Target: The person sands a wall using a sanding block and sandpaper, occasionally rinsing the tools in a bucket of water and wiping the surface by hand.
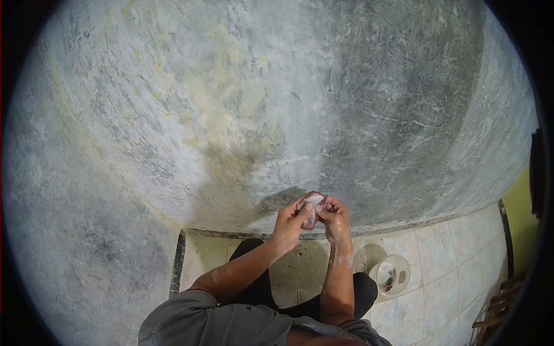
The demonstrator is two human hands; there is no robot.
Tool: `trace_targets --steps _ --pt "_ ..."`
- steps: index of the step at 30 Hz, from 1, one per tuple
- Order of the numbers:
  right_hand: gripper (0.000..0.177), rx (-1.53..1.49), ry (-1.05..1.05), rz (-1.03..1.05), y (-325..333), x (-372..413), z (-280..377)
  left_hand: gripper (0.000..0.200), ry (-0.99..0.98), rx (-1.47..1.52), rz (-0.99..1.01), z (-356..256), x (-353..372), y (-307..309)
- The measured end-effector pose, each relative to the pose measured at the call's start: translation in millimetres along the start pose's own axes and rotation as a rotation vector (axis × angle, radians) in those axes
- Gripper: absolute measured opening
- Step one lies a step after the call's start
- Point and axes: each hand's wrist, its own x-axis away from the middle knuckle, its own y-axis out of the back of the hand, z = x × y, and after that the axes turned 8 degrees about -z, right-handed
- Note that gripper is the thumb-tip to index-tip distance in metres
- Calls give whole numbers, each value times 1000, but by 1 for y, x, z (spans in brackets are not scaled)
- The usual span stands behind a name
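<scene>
A small folded piece of sandpaper (310, 221), reddish-brown with a whitish dusty patch, is held up in front of the wall between both hands. My left hand (290, 224) pinches its left side, thumb on top and fingers behind. On the other side my right hand (336, 219) grips the right edge between thumb and bent fingers. White dust marks both forearms. The grey wall (259, 132) ahead is scuffed, with pale and yellowish patches and a darker area at right.
A translucent round tub (406, 275) with small items inside stands on the tiled floor (444, 277), right of my knee. Wooden slats (500, 305) show at the far right. Another grey wall (86, 230) meets the front wall at left.
</scene>
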Motion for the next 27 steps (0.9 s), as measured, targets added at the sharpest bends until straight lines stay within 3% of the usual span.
trace_targets --steps 5,6,8,12,14,15,16,17,18,19,21,22,24,26,27 --pt "15 50 27 52 0 2 0 30 -167 -503 -26 0 1 9" --pt "16 82 53 76 0 3 1 30 -165 -510 -24 -3 0 8" --pt "16 26 56 86 3 3 3 28 59 -138 -55 -8 -4 2" --pt "13 36 123 114 -2 11 22 27 36 -100 -77 -31 6 -21" --pt "11 27 155 21 -8 15 25 23 -529 -589 -51 -58 -9 -24" --pt "11 29 180 -69 -11 14 25 21 -1197 -512 50 -89 -33 -52" --pt "11 20 187 -63 -10 14 24 22 -1696 -675 94 -141 -47 -74" --pt "12 40 185 -84 -4 13 23 25 -1964 -1237 -101 -195 -38 -103" --pt "14 60 182 -108 1 12 23 25 -2227 -1046 99 -238 -68 -122" --pt "14 54 184 -108 5 11 23 27 -2439 -1132 81 -280 -81 -146" --pt "15 97 252 -183 12 9 24 36 -2221 -1345 46 -335 -98 -181" --pt "15 97 252 -213 17 6 23 36 -2221 -1354 49 -339 -102 -190" --pt "15 100 256 -239 26 2 24 88 -2150 -1719 -184 -336 -107 -203" --pt "18 100 268 -303 30 -1 27 62 -2245 -1682 78 -297 -114 -177" --pt "18 96 269 -300 32 -1 27 84 -2011 -1792 311 -269 -110 -156"
